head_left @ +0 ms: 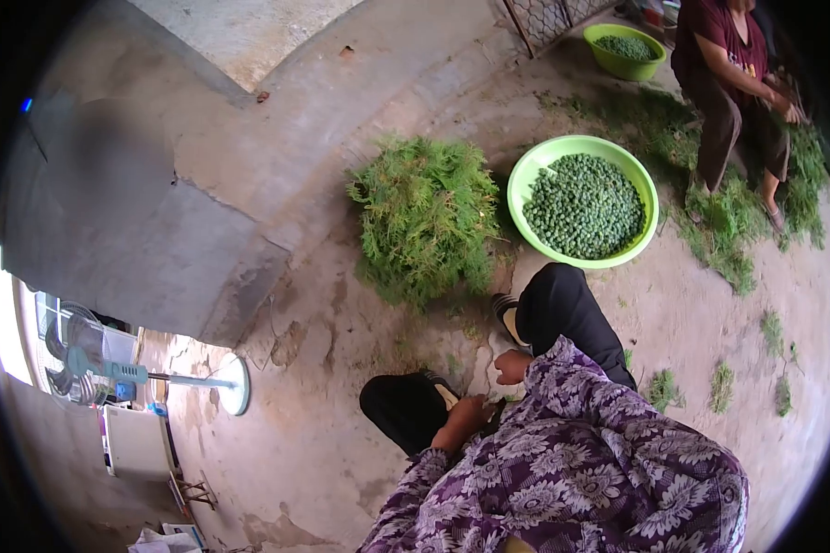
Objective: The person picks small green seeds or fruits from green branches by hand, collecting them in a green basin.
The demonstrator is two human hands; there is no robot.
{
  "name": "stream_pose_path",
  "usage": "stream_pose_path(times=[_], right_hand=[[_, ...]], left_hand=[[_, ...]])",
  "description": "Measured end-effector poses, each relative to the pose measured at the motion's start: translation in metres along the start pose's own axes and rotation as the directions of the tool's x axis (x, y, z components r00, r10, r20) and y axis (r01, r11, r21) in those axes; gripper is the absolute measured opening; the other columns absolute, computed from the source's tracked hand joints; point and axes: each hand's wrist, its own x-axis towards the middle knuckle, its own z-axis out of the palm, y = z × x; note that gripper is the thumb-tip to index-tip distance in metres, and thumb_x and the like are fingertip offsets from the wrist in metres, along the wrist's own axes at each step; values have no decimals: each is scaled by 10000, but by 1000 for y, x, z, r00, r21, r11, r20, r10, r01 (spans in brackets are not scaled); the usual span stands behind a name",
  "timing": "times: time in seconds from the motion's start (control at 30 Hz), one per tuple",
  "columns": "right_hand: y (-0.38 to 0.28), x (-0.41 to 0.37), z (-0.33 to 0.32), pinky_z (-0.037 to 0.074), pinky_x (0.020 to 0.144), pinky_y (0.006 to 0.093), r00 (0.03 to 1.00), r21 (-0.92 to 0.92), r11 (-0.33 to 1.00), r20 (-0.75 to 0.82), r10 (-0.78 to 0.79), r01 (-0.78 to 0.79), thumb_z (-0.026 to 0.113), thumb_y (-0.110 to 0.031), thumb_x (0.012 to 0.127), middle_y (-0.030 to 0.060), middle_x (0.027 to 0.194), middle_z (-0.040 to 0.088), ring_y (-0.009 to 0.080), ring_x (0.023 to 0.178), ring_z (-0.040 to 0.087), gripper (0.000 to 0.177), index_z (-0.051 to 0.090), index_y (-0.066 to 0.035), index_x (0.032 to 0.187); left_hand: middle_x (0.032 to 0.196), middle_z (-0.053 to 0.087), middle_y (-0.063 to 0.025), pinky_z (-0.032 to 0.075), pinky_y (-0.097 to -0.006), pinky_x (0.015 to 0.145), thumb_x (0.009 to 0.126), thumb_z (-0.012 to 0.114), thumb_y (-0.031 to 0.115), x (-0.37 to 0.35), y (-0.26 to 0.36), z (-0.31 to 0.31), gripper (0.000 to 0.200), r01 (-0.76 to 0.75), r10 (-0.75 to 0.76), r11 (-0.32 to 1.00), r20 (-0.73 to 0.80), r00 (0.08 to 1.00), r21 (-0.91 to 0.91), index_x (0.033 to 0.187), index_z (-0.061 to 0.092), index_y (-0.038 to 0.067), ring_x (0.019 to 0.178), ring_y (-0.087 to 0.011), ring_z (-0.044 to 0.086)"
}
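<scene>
The left hand [461, 417] and right hand [512, 366] sit close together low between the knees, both curled; I cannot tell whether either grips anything. The pile of green sprigs [424, 217] lies on the ground well ahead of the hands; the green basin [535, 166] of small green balls stands just beside it, ahead of the right hand; another person [729, 83] sits beyond
</scene>
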Motion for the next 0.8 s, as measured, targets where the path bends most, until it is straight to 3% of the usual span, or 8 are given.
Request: stream_pose_path(times=[0.07,0.13,0.17,0.23,0.27,0.4,0.5,0.8], right_hand=[[-1,-3,-4,467,722,408,1000,36,999,2,0,0,595,-235,621,196,827,605,333,802,587,296,639,-32,831],[13,9,14,461,722,424,990,-53,989,-17,-137,136,614,-308,646,201,837,596,348,820,577,365,620,-2,845],[22,14,24,451,727,439,991,-67,988,-3,-137,136,614,-335,648,201,867,585,362,818,570,397,610,7,852],[38,26,39,437,727,451,957,-94,957,-72,-282,275,588,-380,655,198,870,583,360,793,566,413,614,-11,840],[30,22,25,430,767,426,979,-105,974,62,-193,198,584,-438,684,174,911,591,334,874,551,486,603,-27,943],[21,15,8,426,774,411,985,-127,979,93,-147,158,565,-431,686,184,931,587,339,886,545,491,602,-16,947],[17,12,4,422,790,405,989,-131,986,122,-88,104,560,-432,688,181,956,582,334,906,541,501,598,-20,970],[13,8,-2,413,823,395,983,-158,982,165,-74,100,550,-435,696,180,989,574,333,945,529,517,584,-25,1009]], left_hand=[[671,569,-225,449,-444,592,739,560,311,2,14,-29,318,153,-136,965,95,986,-215,804,571,-1,675,-385,566],[662,563,-225,449,-438,577,736,563,331,6,35,-62,347,270,-242,928,139,960,-255,820,555,-5,655,-383,565],[700,571,-227,452,-433,600,733,565,338,6,25,-40,358,169,-151,960,92,984,-224,847,559,-2,678,-382,566],[795,570,-160,454,-426,584,760,529,310,1,18,-19,221,190,-199,938,-3,980,-289,836,586,111,680,-338,565],[813,570,-163,455,-428,576,742,555,310,2,-1,4,223,83,-75,971,46,996,-223,835,579,109,682,-346,563],[654,559,-189,434,-443,564,733,561,329,6,31,-56,320,276,-265,896,81,961,-348,839,532,29,639,-362,565],[766,584,-208,440,-455,662,741,560,315,9,39,-78,330,360,-297,875,231,927,-323,885,560,19,770,-373,563],[761,585,-212,446,-449,665,718,566,281,6,30,-62,321,309,-269,898,164,949,-314,891,555,12,757,-376,567]])
